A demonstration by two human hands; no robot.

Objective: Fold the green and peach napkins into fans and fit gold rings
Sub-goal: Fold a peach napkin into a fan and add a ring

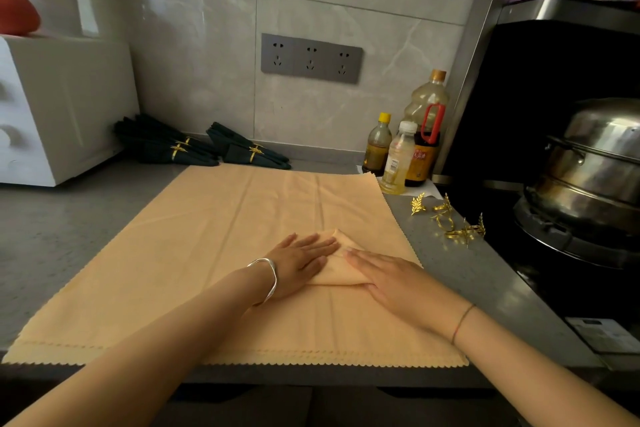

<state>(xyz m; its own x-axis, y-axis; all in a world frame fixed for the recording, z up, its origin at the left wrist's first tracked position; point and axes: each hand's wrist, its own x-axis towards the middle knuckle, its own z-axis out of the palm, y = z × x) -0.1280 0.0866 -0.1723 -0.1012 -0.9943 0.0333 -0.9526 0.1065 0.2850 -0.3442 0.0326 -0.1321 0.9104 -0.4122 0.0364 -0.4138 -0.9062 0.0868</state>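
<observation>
Dark green napkins (pixel 235 146) lie fanned and ringed at the worktop's back. Our left hand (pixel 301 263) and right hand (pixel 398 277), grip wide and flat, press a peach napkin (pixel 337 269) mid-fold. Loose gold rings (pixel 464 231) wait nearby, unfitted.

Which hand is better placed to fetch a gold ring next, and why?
Right, probably. The rings lie on the counter to the right of the napkin, nearer the right hand. The left hand would have to cross over it.
</observation>
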